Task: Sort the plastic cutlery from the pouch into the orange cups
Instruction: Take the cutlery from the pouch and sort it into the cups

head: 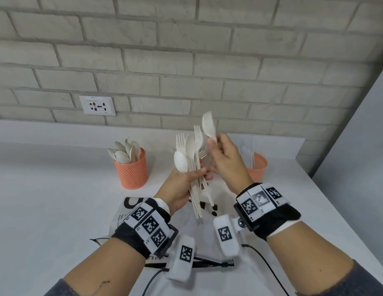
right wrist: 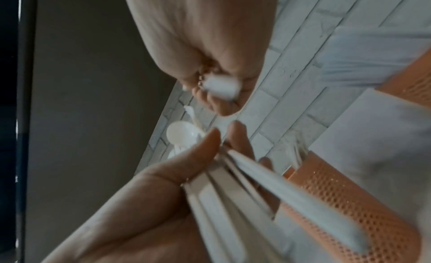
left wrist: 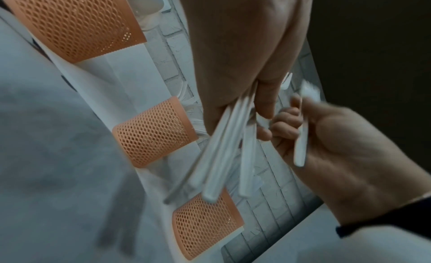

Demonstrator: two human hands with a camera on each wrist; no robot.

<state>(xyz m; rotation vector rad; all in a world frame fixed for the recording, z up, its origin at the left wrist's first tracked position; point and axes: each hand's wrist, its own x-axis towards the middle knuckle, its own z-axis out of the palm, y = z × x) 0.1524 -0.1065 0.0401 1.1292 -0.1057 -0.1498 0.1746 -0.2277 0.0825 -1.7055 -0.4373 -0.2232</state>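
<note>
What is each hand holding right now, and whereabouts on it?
The left hand grips a bundle of forks and spoons around their handles. The right hand pinches a single spoon by its handle.

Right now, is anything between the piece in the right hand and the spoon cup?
Yes. The left hand holds its bundle of forks and spoons upright between the right hand, which pinches one blurred piece, and the spoon cup at far left. Going over the bundle looks open.

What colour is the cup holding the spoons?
Orange, with a fine mesh pattern: the cup shows best in the head view.
</note>
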